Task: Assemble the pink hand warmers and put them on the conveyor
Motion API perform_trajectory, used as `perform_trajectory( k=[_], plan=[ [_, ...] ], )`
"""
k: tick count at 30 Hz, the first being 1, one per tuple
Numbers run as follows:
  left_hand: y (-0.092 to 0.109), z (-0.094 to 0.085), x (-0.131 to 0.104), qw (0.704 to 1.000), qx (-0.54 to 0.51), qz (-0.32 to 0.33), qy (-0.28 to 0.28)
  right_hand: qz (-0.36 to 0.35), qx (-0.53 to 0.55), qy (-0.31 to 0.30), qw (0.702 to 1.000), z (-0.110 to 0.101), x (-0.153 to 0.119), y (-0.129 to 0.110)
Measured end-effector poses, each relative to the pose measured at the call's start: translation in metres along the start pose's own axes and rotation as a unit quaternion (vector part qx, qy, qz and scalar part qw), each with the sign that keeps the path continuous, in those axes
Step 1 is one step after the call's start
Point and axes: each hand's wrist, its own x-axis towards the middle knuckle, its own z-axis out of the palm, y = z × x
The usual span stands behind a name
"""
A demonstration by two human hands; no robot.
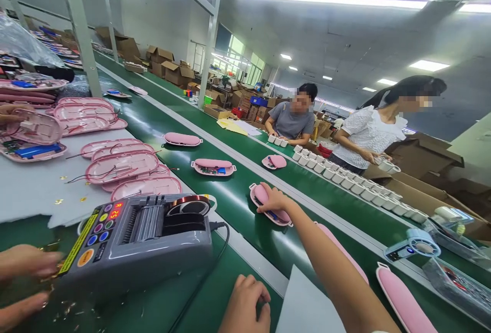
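Observation:
My right hand [273,199] reaches over the green conveyor belt, its fingers and thumb gripping a pink oval device [283,216] that lies there. Parts of its white rim and inner electronics show beneath the hand. At the bottom centre, my left hand [247,305] rests near the work surface with its fingers curled and nothing visible in them. To its left stands a grey tape dispenser [161,251] with a red display and a cable. More pink devices [213,167] lie on the belt, some with boards and blue parts showing.
Another person's hands are at the left, one by the dispenser [26,271], one at a pink shell [38,126]. Open pink shells [123,167] are stacked there. Across the belt, two people handle white parts [337,177]. A light-blue fan [416,245] stands right.

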Motion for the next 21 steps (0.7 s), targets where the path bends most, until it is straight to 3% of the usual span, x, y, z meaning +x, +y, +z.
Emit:
perform_trajectory(
  k=[3, 6, 8, 10, 12, 15, 19, 21],
  plan=[
    [0.000, -0.005, 0.005, 0.984, -0.157, -0.073, 0.045, -0.025, 0.090, 0.001, 0.996, -0.002, -0.031, -0.010],
    [-0.001, -0.013, 0.009, 0.897, -0.404, -0.138, 0.113, -0.066, 0.193, -0.011, 0.979, -0.002, -0.087, -0.016],
    [-0.002, -0.018, 0.010, 0.839, -0.522, -0.100, 0.114, -0.078, 0.243, -0.028, 0.966, 0.006, -0.131, -0.020],
    [-0.002, -0.022, 0.007, 0.796, -0.603, -0.038, 0.042, -0.088, 0.307, -0.081, 0.944, 0.018, -0.172, -0.025],
    [0.002, -0.026, 0.002, 0.754, -0.655, -0.004, -0.048, -0.075, 0.437, -0.110, 0.889, 0.032, -0.202, -0.028],
    [0.011, -0.032, -0.006, 0.711, -0.690, -0.048, -0.124, 0.027, 0.599, -0.066, 0.797, 0.051, -0.228, -0.022],
    [0.019, -0.040, -0.011, 0.707, -0.646, -0.175, -0.228, 0.125, 0.625, 0.028, 0.770, 0.069, -0.255, 0.001],
    [0.020, -0.043, -0.014, 0.718, -0.609, -0.195, -0.275, 0.157, 0.622, 0.084, 0.762, 0.080, -0.275, 0.011]
  ],
)
